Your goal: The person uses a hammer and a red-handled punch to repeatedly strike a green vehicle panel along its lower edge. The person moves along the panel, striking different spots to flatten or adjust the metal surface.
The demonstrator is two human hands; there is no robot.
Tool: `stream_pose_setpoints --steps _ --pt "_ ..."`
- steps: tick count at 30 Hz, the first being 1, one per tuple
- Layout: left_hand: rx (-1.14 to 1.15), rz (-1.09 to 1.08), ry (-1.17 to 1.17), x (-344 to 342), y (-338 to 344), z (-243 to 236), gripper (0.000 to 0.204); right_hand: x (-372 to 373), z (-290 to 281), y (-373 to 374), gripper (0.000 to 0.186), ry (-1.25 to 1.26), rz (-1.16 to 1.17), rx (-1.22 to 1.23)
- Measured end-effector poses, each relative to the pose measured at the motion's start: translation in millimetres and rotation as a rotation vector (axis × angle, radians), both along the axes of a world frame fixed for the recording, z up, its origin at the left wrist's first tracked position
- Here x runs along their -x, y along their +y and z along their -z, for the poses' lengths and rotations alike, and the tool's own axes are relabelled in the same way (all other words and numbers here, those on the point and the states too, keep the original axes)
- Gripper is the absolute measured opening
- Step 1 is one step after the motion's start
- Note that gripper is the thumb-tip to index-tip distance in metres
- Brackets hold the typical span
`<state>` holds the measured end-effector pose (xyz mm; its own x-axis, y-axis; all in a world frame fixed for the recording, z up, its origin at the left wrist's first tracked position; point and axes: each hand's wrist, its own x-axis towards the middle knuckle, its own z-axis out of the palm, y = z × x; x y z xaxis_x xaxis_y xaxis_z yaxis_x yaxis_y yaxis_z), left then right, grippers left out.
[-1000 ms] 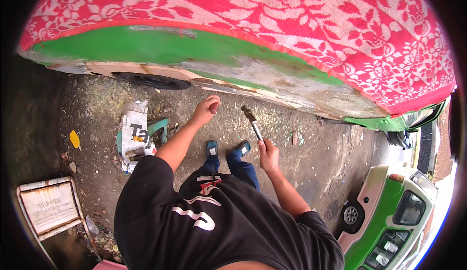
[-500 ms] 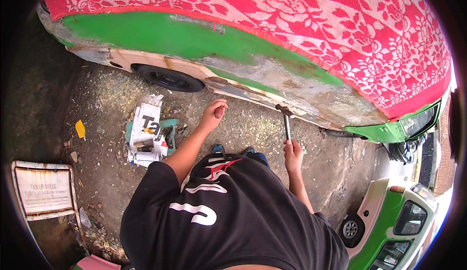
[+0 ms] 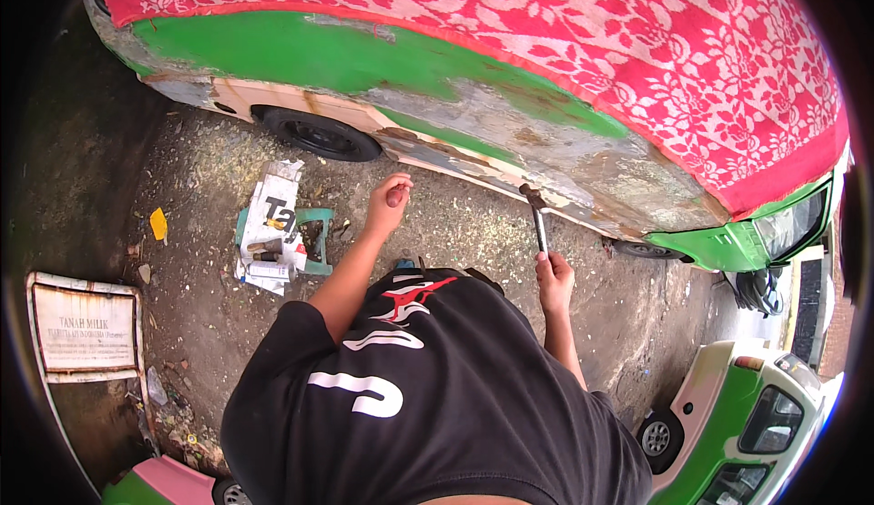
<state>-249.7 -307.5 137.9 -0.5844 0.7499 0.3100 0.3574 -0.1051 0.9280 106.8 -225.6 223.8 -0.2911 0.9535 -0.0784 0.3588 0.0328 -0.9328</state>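
My right hand (image 3: 553,283) is closed around the handle of a hammer (image 3: 541,230). The hammer's head points away from me, in front of the van's lower side. My left hand (image 3: 386,207) is closed on a reddish-brown rounded handle (image 3: 395,196); the rest of that item is hidden or too small to name. Ahead of both hands stands a van (image 3: 428,100), green and cream with bare, patchy grey and rusty areas on its side. A red and white floral cloth (image 3: 546,14) covers its upper part.
A small green stool (image 3: 315,239) stands left of my left arm, with a white printed carton (image 3: 273,197) and small items on it. A framed sign (image 3: 86,332) is at the left. Another green and white van (image 3: 728,423) is parked at the lower right. Pale flakes litter the ground.
The view has shifted slightly, so the van and stool sit a little higher in it. The hammer's head leans a bit more to the left of its handle. Both hands keep their grips.
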Motion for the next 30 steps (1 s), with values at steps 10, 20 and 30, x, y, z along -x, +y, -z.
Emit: stream_pose_setpoints --steps 10,20,30 --pt "0.030 -0.140 0.067 -42 -18 -18 0.011 -50 18 12 0.030 0.041 -0.047 0.150" --pt "0.042 -0.253 -0.072 -3 -40 8 0.012 -19 14 18 0.033 -0.047 -0.109 0.177" --pt "0.027 -0.183 0.040 88 -22 45 0.017 93 -10 -4 0.028 -0.072 -0.102 0.203"
